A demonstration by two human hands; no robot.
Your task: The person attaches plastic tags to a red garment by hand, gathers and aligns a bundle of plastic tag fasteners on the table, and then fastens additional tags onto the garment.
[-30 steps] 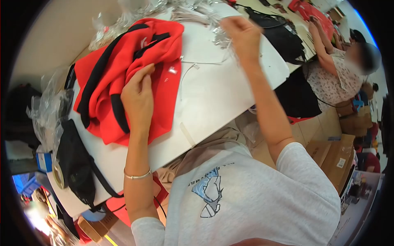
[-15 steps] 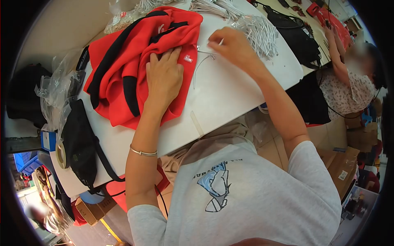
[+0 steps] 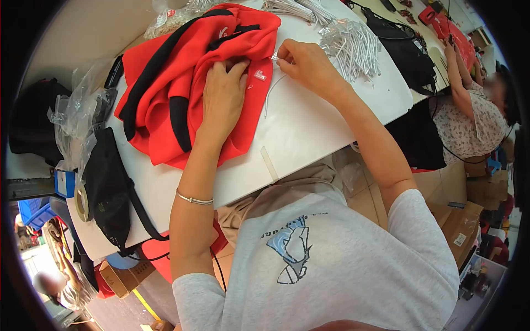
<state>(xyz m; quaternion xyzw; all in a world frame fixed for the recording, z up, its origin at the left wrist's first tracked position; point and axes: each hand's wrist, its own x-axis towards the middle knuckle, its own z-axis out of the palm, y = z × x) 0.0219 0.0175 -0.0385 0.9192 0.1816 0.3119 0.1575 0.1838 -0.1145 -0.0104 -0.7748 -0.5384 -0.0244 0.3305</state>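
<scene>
A red and black garment (image 3: 165, 94) lies bunched on the white table (image 3: 309, 121). My left hand (image 3: 225, 99) rests on it, fingers apart and their tips partly hidden in a fold. Just past the garment's right edge, my right hand (image 3: 301, 60) pinches the end of a thin white cable (image 3: 269, 96), which trails down over the table. A small clear piece (image 3: 259, 75) sits on the red cloth between my hands. Beyond my right hand is a pile of white cables (image 3: 353, 49) with clear tips.
More cables (image 3: 301, 8) lie at the back. A black bag (image 3: 107, 187), a tape roll (image 3: 81, 201) and clear plastic bags (image 3: 77, 121) are at the left. Another black bag (image 3: 395, 49) lies at the right, near a seated person (image 3: 469, 116).
My right hand came down from the cable pile to the cable by the garment and closed on its end. My left hand moved onto the cloth. The view has shifted.
</scene>
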